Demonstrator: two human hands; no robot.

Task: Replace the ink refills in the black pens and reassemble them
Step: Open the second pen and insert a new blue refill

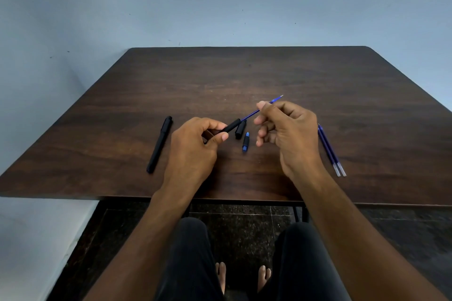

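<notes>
Above the middle of the dark wooden worktop [244, 76], the left hand [195, 144] curls its grip round a black pen barrel [231, 126], thumb and forefinger pinching it near the open end. A blue refill [252, 114] sticks out of that end and runs up and to the right, where the right hand [286, 132] pinches it between thumb and fingertips; its tip pokes out past the thumb. Just beyond the barrel, a black cap [241, 129] lies on the worktop beside a small blue-and-black tip piece [245, 142]. A whole black pen [159, 148] lies left of the left hand. Two spare refills [331, 151] lie side by side, touching, right of the right hand.
</notes>
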